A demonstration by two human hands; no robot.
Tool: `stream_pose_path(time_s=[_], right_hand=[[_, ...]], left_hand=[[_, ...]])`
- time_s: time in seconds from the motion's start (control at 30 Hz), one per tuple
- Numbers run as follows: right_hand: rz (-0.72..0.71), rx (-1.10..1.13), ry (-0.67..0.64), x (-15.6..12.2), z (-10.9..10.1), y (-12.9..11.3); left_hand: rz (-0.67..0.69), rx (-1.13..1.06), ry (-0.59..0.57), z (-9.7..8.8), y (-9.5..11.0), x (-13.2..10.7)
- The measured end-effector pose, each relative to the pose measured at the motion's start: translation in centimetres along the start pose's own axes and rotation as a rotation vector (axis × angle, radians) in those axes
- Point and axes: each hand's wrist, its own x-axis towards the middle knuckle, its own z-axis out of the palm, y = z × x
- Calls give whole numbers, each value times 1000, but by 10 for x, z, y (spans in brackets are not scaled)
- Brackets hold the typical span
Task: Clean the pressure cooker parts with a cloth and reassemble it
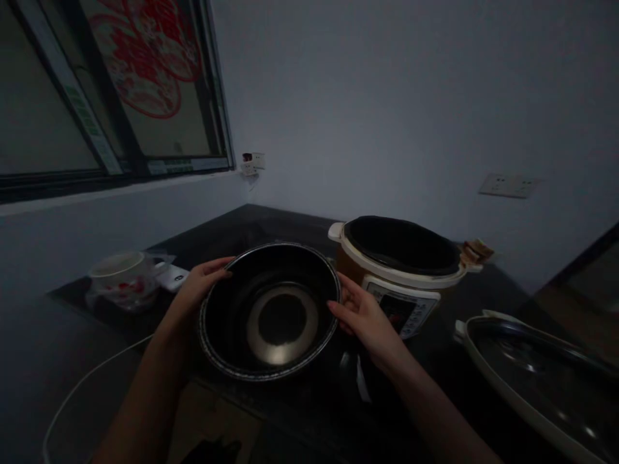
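A round black inner pot (283, 322) with a worn pale ring in its bottom is held up, tilted so that its inside faces me. My left hand (206, 283) grips the rim on the left, thumb over the edge. On the right side, my right hand (355, 309) pinches the same rim, its other fingers partly hidden behind the wall. Just behind stands an electric cooker (401, 280), its top open and dark inside, with a control panel on the front.
A large lid with a pale rim (522, 399) lies at right. At left on the dark counter (275, 222) are a white container with red patterns (123, 280) in clear plastic and a small white device (173, 277). A white cable (91, 374) hangs at lower left. Wall sockets (507, 185) are behind.
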Motion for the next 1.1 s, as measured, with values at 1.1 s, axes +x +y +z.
stream_pose_path(time_s=[1.1], right_hand=[[134,31,-202,-4,-45,40]], left_hand=[[-97,131,-77,8,-33,19]])
